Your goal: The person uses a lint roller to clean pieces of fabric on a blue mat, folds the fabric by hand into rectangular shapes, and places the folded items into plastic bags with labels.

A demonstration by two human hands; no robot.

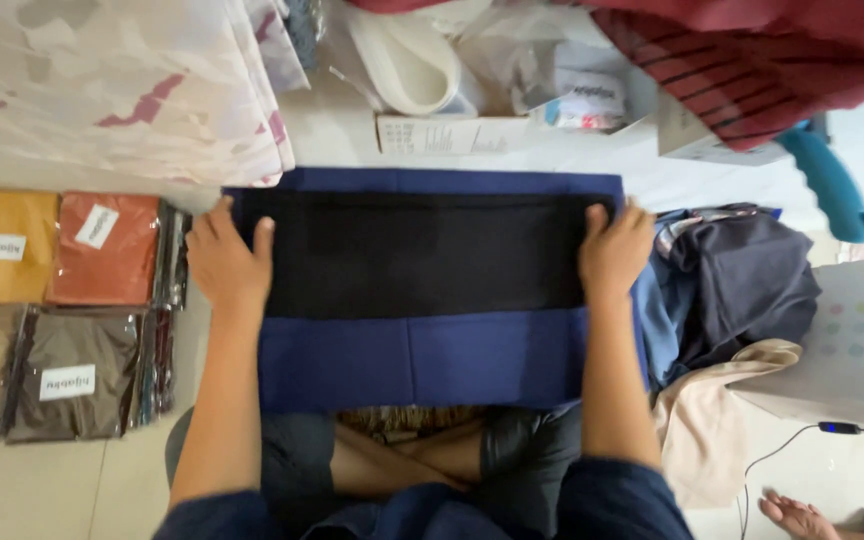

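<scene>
- Left hand (224, 262): palm down, fingers spread toward the far side, thumb angled in over the left end of the black cloth (422, 255). Pressing flat; not clenched, nothing pinched that I can see.
- Right hand (614, 252): mirror pose, palm down on the right end of the black cloth, fingers pointing far, thumb tucked inward. Flat pressing contact, no visible grasp.
- Both forearms run straight from the near edge out to the hands, roughly parallel, one on each side; dark blue sleeves pushed up at the near edge.
- Black cloth: a long folded band lying left to right, spanning the whole gap between the two hands, each end under a palm.
- Black cloth lies on top of the blue cloth (422, 358), which shows as a strip on the far side and a wider strip on the near side, over the person's crossed legs.
- Left of the left hand: packaged cloths in clear bags (72, 310), orange, rust and brown, lying on the floor, just beside the blue cloth's left edge.
- Right of the right hand: a heap of dark and beige fabric (742, 290), touching the blue cloth's right edge.
- Far side: patterned pale fabric (112, 90) and a small cardboard box (452, 133).
- Near right corner: another person's hand (800, 517), well apart from the work.
</scene>
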